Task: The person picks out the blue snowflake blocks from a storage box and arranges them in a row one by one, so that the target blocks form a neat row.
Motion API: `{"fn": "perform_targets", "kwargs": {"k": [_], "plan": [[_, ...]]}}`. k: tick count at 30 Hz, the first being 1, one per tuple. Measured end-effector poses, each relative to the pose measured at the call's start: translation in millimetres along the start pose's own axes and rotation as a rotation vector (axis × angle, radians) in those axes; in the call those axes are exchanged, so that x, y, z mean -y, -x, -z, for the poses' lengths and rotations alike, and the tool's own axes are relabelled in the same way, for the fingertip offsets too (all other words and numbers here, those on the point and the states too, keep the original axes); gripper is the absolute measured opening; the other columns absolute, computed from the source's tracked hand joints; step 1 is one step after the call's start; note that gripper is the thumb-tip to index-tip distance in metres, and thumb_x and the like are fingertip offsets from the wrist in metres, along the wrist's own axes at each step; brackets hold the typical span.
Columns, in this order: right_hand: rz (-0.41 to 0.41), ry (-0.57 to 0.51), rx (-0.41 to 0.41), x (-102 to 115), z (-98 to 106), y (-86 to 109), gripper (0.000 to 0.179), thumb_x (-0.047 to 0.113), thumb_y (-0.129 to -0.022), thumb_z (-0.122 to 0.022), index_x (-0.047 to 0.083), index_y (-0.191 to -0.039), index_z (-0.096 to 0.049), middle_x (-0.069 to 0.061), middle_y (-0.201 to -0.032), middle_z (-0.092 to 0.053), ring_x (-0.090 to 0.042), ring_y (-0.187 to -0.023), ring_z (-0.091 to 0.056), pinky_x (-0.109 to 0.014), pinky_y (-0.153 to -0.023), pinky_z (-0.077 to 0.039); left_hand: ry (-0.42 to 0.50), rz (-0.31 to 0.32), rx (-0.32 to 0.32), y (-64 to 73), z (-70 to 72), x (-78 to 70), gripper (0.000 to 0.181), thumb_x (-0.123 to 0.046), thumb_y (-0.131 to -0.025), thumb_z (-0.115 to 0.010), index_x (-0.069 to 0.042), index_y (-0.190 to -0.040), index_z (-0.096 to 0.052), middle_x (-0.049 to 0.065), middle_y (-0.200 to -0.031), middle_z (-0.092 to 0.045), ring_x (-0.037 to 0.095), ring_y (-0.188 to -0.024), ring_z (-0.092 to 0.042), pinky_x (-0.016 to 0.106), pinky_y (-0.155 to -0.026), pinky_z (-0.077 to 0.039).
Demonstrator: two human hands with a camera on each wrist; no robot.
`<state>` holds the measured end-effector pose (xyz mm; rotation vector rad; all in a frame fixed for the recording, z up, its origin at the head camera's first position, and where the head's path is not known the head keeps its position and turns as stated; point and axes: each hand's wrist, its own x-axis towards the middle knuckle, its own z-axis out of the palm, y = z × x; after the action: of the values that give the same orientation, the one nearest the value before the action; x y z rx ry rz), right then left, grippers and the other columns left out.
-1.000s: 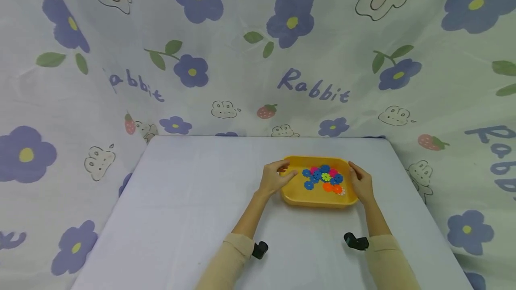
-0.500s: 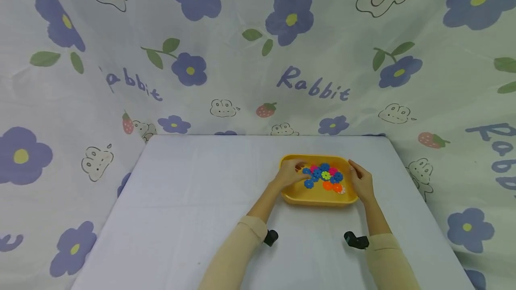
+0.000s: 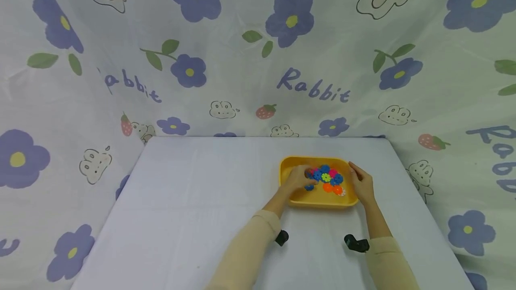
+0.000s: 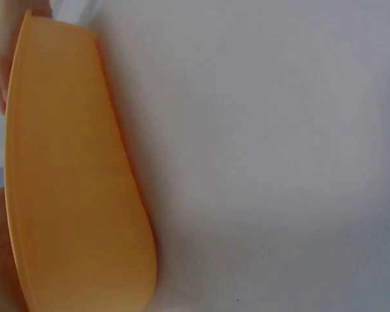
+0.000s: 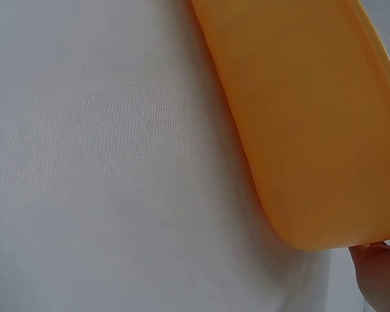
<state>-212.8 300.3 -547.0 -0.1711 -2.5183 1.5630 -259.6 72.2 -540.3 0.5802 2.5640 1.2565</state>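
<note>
A yellow plastic tray (image 3: pixel 318 203) stands on the table and holds a small pile of notched, flower-like plastic discs (image 3: pixel 325 176) in blue, pink, yellow-green, orange and white. Inside its left part is my left hand (image 3: pixel 297 179), thumb and fingers spread apart at the pile's left edge, overlapping some blue discs. At the right end, my right hand (image 3: pixel 363 186) holds the tray by its rim. The right wrist view has the tray's outer wall (image 5: pixel 312 123) with part of that hand against its end. In the left wrist view the tray's wall hides most of the left hand.
A white cloth (image 3: pixel 181 209) covers the table. Behind and at both sides hangs a curtain (image 3: pixel 238 70) printed with flowers and rabbits. Black wrist-camera mounts (image 3: pixel 356 243) stick out from both forearms, low over the table.
My left hand has moved right, from the tray's left rim to the discs inside. The right hand, the tray and the visible discs have stayed in place.
</note>
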Motion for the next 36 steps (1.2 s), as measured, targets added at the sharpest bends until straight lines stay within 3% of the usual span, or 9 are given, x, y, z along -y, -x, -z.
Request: {"fn": "perform_targets", "kwargs": {"k": [4,7,13,18,23,29,36], "plan": [[0.0,-0.018,-0.002,-0.9,-0.5,0.1,0.044,0.025,-0.102,-0.039,0.0,-0.138,-0.044,-0.019,-0.141,-0.044,-0.034,-0.13,-0.039,0.0,-0.088,-0.033,-0.112,0.031,-0.011,-2.0,-4.1,-0.9,0.048,-0.017,-0.074,-0.081,-0.003,-0.116,-0.063,0.009,-0.108,-0.065,0.019,-0.097,-0.057,0.023,-0.084,-0.047],[0.0,-0.024,-0.001,-0.6,-0.3,1.0,0.044,0.025,-0.102,-0.039,-0.001,-0.138,-0.045,-0.019,-0.141,-0.044,-0.034,-0.131,-0.038,-0.001,-0.088,-0.033,-0.21,0.044,0.01,-2.1,-6.0,-1.5,0.046,-0.019,-0.073,-0.082,-0.005,-0.113,-0.064,0.007,-0.103,-0.064,0.016,-0.094,-0.055,0.022,-0.081,-0.046],[0.008,-0.027,0.004,1.2,-0.2,2.8,0.044,0.025,-0.102,-0.039,-0.001,-0.137,-0.044,-0.019,-0.141,-0.044,-0.035,-0.131,-0.038,-0.001,-0.089,-0.033,-0.277,0.025,0.037,2.5,-4.1,-3.0,0.044,-0.021,-0.067,-0.086,-0.006,-0.103,-0.065,0.005,-0.1,-0.065,0.018,-0.097,-0.057,0.022,-0.085,-0.046],[-0.003,-0.031,0.012,4.2,0.9,3.5,0.044,0.023,-0.102,-0.039,0.0,-0.138,-0.044,-0.019,-0.142,-0.043,-0.035,-0.132,-0.037,0.0,-0.088,-0.033,-0.361,0.005,0.104,6.4,0.2,-3.7,0.039,-0.022,-0.063,-0.088,-0.006,-0.094,-0.069,0.002,-0.094,-0.067,0.016,-0.091,-0.059,0.019,-0.082,-0.046],[-0.027,-0.054,0.016,22.6,2.8,8.8,0.04,0.015,-0.102,-0.04,-0.005,-0.136,-0.044,-0.023,-0.141,-0.041,-0.039,-0.132,-0.035,0.0,-0.087,-0.033,-0.359,0.014,0.152,7.9,1.2,-5.1,0.029,-0.017,-0.068,-0.085,-0.007,-0.091,-0.072,0.0,-0.089,-0.068,0.01,-0.082,-0.057,0.015,-0.074,-0.046],[0.005,-0.026,0.003,1.0,0.9,2.0,0.045,0.026,-0.102,-0.038,-0.001,-0.138,-0.044,-0.019,-0.142,-0.043,-0.035,-0.132,-0.037,-0.001,-0.089,-0.032,-0.358,0.0,0.139,9.7,-1.8,-5.7,0.021,-0.015,-0.072,-0.082,-0.009,-0.09,-0.074,-0.001,-0.089,-0.069,0.011,-0.086,-0.059,0.015,-0.077,-0.046],[0.006,-0.029,-0.003,-0.6,-0.5,0.9,0.044,0.024,-0.102,-0.039,-0.002,-0.137,-0.045,-0.019,-0.141,-0.044,-0.036,-0.131,-0.038,0.0,-0.088,-0.033,-0.391,0.025,0.119,10.4,-5.6,-4.6,0.035,-0.028,-0.072,-0.082,-0.008,-0.097,-0.068,0.0,-0.095,-0.065,0.016,-0.094,-0.055,0.019,-0.086,-0.044]]}}
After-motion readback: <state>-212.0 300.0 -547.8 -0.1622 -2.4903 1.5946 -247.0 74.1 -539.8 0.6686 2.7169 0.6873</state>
